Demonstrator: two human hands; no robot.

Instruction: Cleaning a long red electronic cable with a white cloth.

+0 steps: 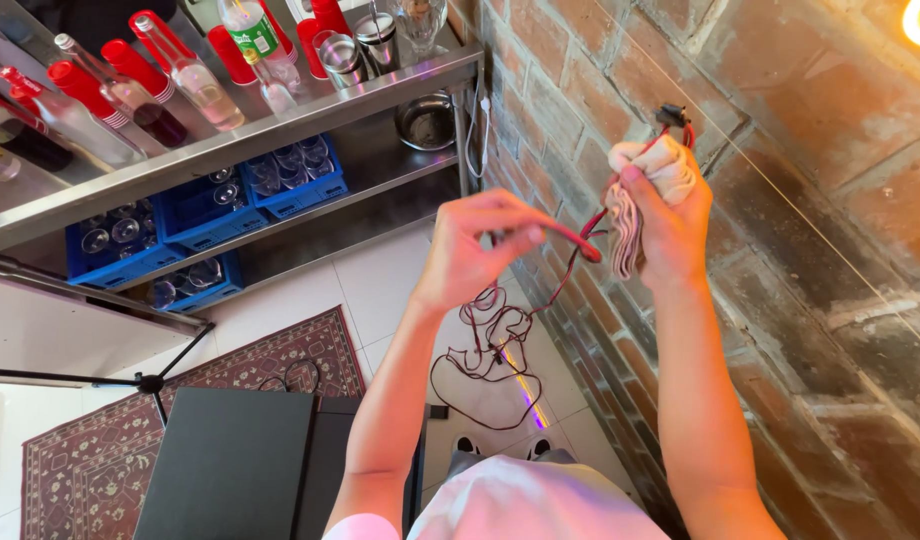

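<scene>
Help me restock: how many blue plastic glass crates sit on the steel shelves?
4: blue plastic crates at far left, centre, right, and one lower down. Others may be hidden.

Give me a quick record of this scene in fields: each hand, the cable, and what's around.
left hand: pinches the red cable between its fingers
right hand: grips a pale cloth bunched around the cable
cable: runs between both hands, its slack hanging in loops below
surroundings: brick wall on the right; steel shelf with bottles; blue glass crates beneath
</scene>
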